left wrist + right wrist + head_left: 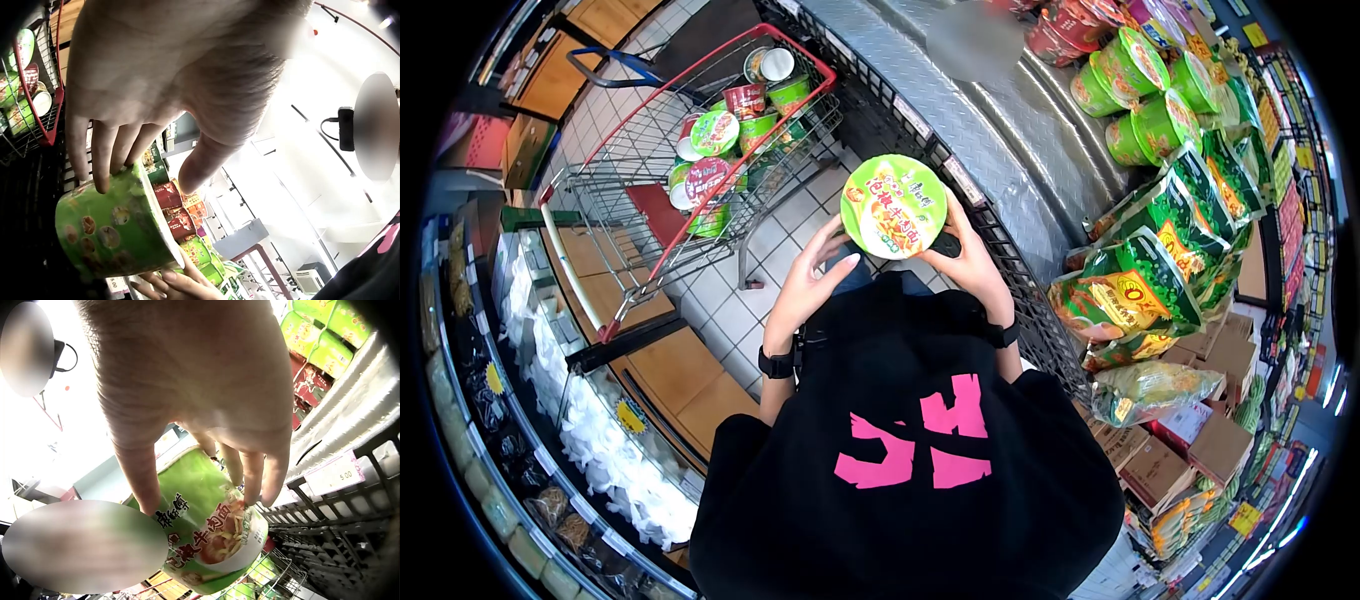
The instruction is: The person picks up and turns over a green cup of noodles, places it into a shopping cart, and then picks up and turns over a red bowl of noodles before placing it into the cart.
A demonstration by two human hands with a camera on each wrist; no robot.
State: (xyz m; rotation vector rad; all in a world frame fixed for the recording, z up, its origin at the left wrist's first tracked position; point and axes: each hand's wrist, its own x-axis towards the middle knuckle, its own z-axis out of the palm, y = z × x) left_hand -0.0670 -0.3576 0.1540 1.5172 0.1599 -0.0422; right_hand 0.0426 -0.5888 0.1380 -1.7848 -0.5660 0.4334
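A green instant noodle cup (895,207) is held in front of my body between both hands, its printed lid facing up toward the head camera. My left hand (812,278) grips its left side, fingertips on the wall near the rim and thumb by the lid's lower edge. On the opposite side my right hand (975,255) holds it, thumb and fingers spread around the edge. Small food pictures on the cup's green wall (112,225) show in the left wrist view. The right wrist view shows the cup's label (215,540) with noodles on it.
A wire shopping cart (650,235) with several green and red noodle cups stands ahead to the left. A metal display platform (1000,110) edged by black crates (1025,300) runs along the right, bearing noodle cups (1165,125) and green bags (1135,290). Shelves line the left.
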